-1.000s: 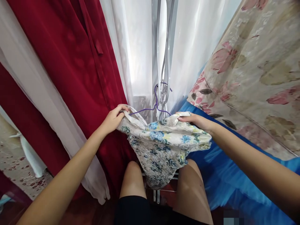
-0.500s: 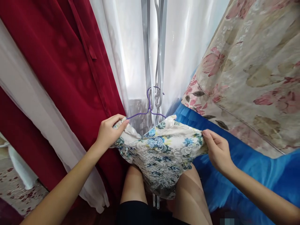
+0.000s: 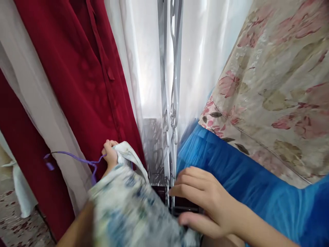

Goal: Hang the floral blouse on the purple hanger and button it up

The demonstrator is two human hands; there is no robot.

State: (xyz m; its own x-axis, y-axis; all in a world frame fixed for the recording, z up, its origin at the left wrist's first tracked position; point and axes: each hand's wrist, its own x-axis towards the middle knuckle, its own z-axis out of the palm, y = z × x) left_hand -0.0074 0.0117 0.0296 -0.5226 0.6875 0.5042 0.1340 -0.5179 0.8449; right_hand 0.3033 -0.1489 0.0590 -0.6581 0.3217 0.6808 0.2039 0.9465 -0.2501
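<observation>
My left hand [image 3: 110, 154] is closed at the left, gripping the floral garment and the purple hanger together. The white garment with blue flowers [image 3: 133, 202] hangs down from it, tilted and blurred by motion. One arm of the purple hanger [image 3: 74, 156] sticks out bare to the left, and its hook end is partly hidden. My right hand [image 3: 203, 200] is spread to the right of the cloth, thumb apart from the fingers and nothing in its grasp. Its thumb is close to the garment's lower part; whether they touch I cannot tell.
A metal scrollwork stand [image 3: 171, 120] rises straight ahead, before a white curtain [image 3: 203, 61]. On the left hang a red curtain [image 3: 89, 103] and pale sheer fabric [image 3: 48, 103]. A rose-patterned cloth [image 3: 269, 96] and a blue tulle skirt [image 3: 231, 164] hang to the right.
My right hand has let go of the garment and opened. My left hand has moved down and left, turning the garment and hanger, so a hanger arm now pokes out to the left.
</observation>
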